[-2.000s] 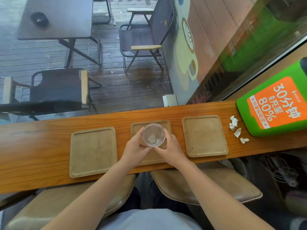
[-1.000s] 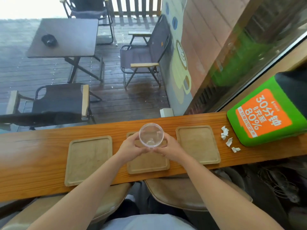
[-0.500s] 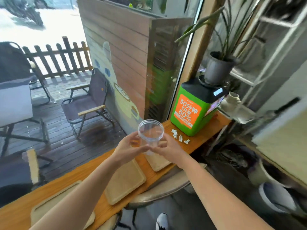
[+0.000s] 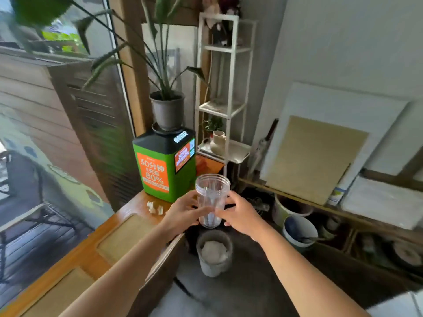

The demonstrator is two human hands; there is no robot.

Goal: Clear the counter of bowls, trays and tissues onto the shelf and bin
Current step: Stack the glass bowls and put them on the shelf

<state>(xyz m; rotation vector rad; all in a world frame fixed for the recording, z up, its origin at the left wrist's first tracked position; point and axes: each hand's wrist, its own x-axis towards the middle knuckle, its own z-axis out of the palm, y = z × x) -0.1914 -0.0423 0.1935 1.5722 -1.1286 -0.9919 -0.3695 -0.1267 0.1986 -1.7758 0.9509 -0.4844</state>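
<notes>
A clear plastic bowl [image 4: 212, 193], tall like a cup, hangs in the air past the right end of the wooden counter [image 4: 91, 252]. My left hand [image 4: 183, 213] and my right hand [image 4: 240, 216] both grip its lower part. Wooden trays [image 4: 124, 234] lie on the counter, one further back at the bottom left [image 4: 57, 294]. Crumpled tissue scraps [image 4: 154, 208] lie beside the green box. A grey bin [image 4: 214, 255] with white waste inside stands on the floor directly below the bowl. The white shelf unit [image 4: 229, 106] rises behind it.
A green and orange charging box [image 4: 163, 165] carries a potted plant [image 4: 167, 110] at the counter's end. A vase [image 4: 217, 143] sits on a lower shelf. Buckets [image 4: 297, 229], boards leaning on the wall [image 4: 315, 156] and low crates fill the right side.
I lifted the bowl off the middle tray with both hands and turned right, carrying it past the counter's end to above the bin. The shelf and bin came into view.
</notes>
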